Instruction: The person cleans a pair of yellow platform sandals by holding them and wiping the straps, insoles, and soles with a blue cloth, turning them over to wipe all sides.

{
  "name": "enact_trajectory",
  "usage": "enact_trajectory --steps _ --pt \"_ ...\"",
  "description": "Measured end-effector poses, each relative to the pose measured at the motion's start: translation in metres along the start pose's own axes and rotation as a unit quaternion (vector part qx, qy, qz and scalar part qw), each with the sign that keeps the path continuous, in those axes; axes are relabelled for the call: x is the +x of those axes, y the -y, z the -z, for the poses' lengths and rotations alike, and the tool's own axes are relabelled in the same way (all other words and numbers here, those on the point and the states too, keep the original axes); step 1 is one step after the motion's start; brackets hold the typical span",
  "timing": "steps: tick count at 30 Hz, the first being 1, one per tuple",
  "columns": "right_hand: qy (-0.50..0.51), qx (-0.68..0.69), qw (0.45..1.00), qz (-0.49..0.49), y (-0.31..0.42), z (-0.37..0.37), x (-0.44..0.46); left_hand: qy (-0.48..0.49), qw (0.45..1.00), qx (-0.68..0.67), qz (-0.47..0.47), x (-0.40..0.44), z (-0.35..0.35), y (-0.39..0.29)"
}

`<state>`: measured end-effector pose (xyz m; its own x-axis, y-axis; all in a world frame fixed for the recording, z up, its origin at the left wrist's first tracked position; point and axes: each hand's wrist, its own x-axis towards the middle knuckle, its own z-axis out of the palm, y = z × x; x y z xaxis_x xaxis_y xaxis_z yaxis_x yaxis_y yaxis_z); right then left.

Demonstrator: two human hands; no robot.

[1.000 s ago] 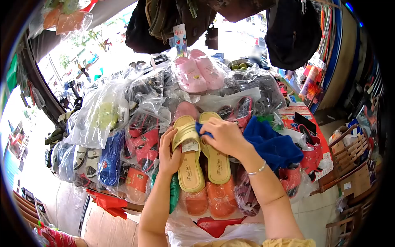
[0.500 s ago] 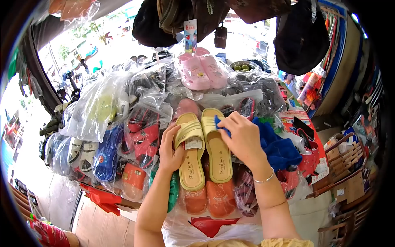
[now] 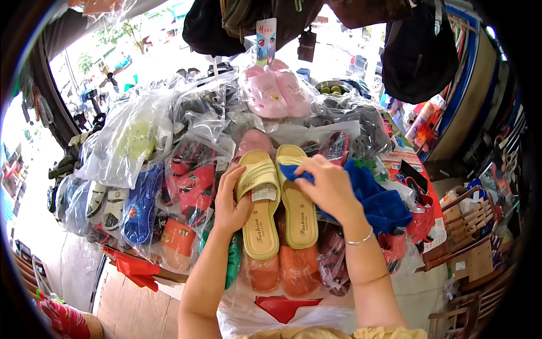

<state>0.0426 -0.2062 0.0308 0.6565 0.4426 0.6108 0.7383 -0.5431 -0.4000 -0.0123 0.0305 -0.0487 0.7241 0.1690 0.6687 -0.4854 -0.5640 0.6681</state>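
Observation:
Two pale yellow slide sandals lie side by side, toes away from me, on top of bagged orange slippers. My left hand grips the outer edge of the left sandal, its thumb by the footbed and its fingers at the strap. A white label sticks out under that strap. My right hand pinches a blue cloth and presses one corner onto the strap of the right sandal. The rest of the cloth trails off to the right, partly behind my wrist.
Footwear in clear plastic bags covers the stall, including blue slippers and red sandals. Pink clogs stand at the back. Dark bags and a black cap hang overhead. A wooden chair stands at right.
My right hand has moved the cloth's corner left, further across the right sandal's strap. My left hand keeps its hold on the left sandal. The whole view has shifted slightly.

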Motion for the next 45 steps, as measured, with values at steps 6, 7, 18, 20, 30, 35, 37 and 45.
enact_trajectory --steps 6,7,18,20,30,35,37,45 --pt "-0.106 0.049 0.993 0.02 0.001 0.004 0.004 0.004 1.0 0.019 -0.011 0.001 -0.001 0.0" --pt "-0.07 0.04 0.997 0.021 -0.003 -0.003 0.003 0.003 1.0 0.013 -0.007 0.001 -0.001 0.0" --pt "-0.046 -0.023 0.991 0.127 0.022 -0.048 -0.004 -0.001 1.0 -0.017 0.022 -0.002 -0.003 0.001" --pt "0.084 0.035 0.987 0.13 0.03 -0.037 -0.012 -0.011 0.998 -0.048 0.025 -0.003 -0.004 0.009" --pt "0.064 0.013 0.983 0.173 0.032 -0.035 -0.015 -0.006 1.0 -0.018 0.011 0.0 -0.002 0.009" --pt "0.036 -0.056 0.99 0.126 0.033 -0.037 -0.008 -0.005 0.999 -0.028 0.03 0.0 -0.002 -0.001" --pt "0.091 -0.097 0.986 0.104 0.036 -0.037 -0.018 -0.005 0.999 -0.037 0.037 -0.001 -0.003 0.007" --pt "0.08 -0.032 0.985 0.15 0.043 -0.039 -0.025 -0.003 0.999 -0.028 0.018 -0.002 -0.003 0.006"
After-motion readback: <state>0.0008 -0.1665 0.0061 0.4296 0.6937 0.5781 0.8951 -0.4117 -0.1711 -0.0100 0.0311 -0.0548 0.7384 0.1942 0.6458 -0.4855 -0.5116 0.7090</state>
